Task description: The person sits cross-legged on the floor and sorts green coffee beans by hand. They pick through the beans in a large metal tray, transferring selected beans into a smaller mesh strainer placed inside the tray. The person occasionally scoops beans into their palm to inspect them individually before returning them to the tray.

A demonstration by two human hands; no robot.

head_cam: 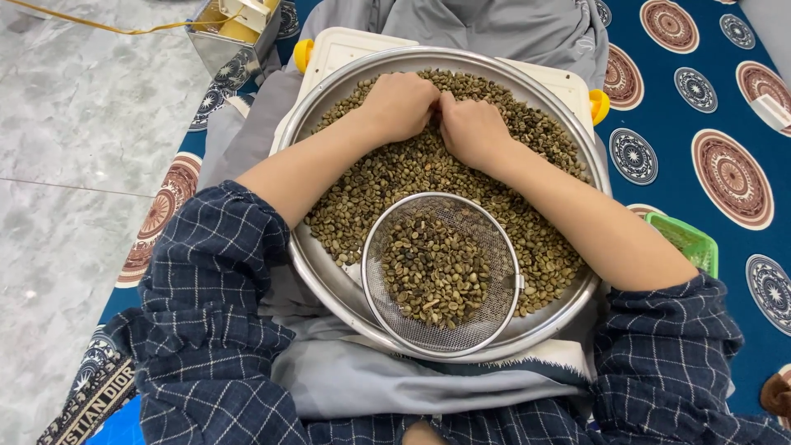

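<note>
1. Far left: pale marble floor (74,165); a metal box (229,37) stands at the top, on the edge of a blue patterned mat (709,99).
2. Left hand (400,105): knuckles up, fingers curled down into the green coffee beans (387,177); it presses on the heap, though whether any beans are pinched I cannot tell; sleeve of dark checked cloth rolled above the elbow.
3. Centre: large round steel pan (317,276) rests on a white tray with yellow handles (346,45), over grey cloth on the lap; beans cover most of the pan floor, thickest toward the far rim.
4. Centre, near rim: small wire-mesh sieve (494,247) lies inside the pan; a separate, darker batch of beans sits in it; neither hand touches it.
5. Right hand (471,130): just beside the left, thumbs nearly touching; fingers bent, tips buried in the beans; grip hidden.
6. Right: green plastic basket (688,239) on the mat, partly behind the right forearm.
</note>
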